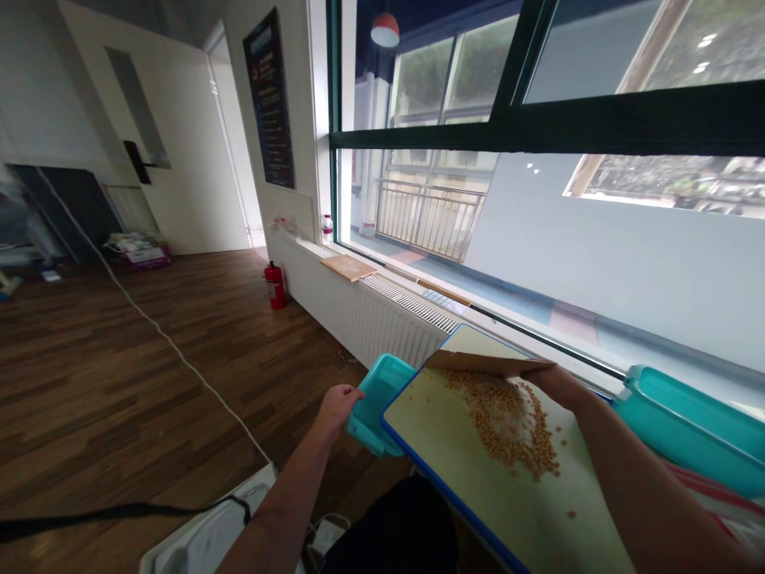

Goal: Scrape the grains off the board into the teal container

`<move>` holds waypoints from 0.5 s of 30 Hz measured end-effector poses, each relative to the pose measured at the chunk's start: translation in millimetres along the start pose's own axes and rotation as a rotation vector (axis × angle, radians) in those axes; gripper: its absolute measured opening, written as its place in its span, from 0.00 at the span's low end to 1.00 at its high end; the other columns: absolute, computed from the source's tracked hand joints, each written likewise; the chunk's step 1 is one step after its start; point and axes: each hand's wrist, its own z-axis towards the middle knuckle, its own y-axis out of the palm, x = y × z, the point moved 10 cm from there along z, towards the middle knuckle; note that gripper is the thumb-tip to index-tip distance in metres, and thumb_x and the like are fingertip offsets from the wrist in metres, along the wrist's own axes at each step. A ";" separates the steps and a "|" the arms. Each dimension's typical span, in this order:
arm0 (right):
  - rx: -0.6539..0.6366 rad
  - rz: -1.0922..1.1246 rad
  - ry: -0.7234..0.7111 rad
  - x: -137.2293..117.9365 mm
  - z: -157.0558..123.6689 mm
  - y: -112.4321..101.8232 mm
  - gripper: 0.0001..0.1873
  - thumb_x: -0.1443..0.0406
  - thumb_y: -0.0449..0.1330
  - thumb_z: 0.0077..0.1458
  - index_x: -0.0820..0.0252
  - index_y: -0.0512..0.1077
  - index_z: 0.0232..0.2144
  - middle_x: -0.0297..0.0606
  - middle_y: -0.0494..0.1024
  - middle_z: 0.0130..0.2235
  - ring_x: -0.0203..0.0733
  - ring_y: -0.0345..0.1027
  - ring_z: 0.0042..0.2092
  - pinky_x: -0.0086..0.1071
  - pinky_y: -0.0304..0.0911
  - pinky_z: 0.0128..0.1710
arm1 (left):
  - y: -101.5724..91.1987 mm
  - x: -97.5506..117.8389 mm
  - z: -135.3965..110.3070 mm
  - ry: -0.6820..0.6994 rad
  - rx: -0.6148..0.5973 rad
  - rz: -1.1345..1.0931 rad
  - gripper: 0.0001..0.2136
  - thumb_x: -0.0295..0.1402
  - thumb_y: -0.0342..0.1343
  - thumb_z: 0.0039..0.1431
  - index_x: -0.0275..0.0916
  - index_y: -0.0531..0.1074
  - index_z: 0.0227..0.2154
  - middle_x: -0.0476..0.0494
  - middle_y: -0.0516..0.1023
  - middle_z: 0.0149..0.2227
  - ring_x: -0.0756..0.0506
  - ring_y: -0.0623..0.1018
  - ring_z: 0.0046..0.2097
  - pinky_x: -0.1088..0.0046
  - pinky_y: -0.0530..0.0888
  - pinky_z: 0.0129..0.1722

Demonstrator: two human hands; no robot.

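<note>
My left hand (339,406) grips the rim of a teal plastic basket (382,391), held at the left edge of a pale yellow tabletop (442,446) with a blue border. A brown piece of cardboard (478,364) stands tilted on its edge across the table, and my right hand (555,384) is closed on its right end. In front of the cardboard lies a spread pile of golden kernels (541,446), which look like corn. Small white grains (508,418) are mixed into its middle. A few loose kernels lie apart on the tabletop.
A second teal basket (693,422) stands at the right, beside a red-and-white bag (717,502). Behind the table run a white radiator (382,319) and a windowsill with a wooden board (348,268). A red fire extinguisher (276,285) and a white cable (173,343) are on the floor.
</note>
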 end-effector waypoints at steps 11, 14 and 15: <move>-0.118 0.084 0.009 2.9 2.9 16.4 0.12 0.60 0.67 0.33 0.57 0.76 0.25 0.36 0.80 0.32 0.45 0.71 0.36 0.40 0.67 0.42 | 7.0 -14.9 -9.4 -0.010 -0.013 -0.056 0.13 0.42 0.53 0.41 0.35 0.70 0.17 0.50 0.66 0.18 0.49 0.66 0.24 0.74 0.59 0.25; -0.157 0.094 0.031 2.9 3.7 25.7 0.10 0.61 0.66 0.34 0.57 0.76 0.24 0.35 0.79 0.29 0.42 0.70 0.33 0.37 0.67 0.38 | 8.4 -17.0 -8.2 -0.011 -0.030 -0.060 0.13 0.42 0.53 0.41 0.36 0.69 0.17 0.50 0.66 0.18 0.49 0.65 0.24 0.74 0.59 0.25; -0.175 0.097 0.036 2.2 3.9 29.1 0.09 0.61 0.65 0.35 0.57 0.77 0.25 0.35 0.79 0.29 0.41 0.70 0.33 0.36 0.67 0.38 | 8.5 -17.3 -7.7 -0.011 -0.033 -0.060 0.13 0.42 0.53 0.41 0.36 0.69 0.17 0.50 0.66 0.18 0.49 0.65 0.24 0.74 0.59 0.25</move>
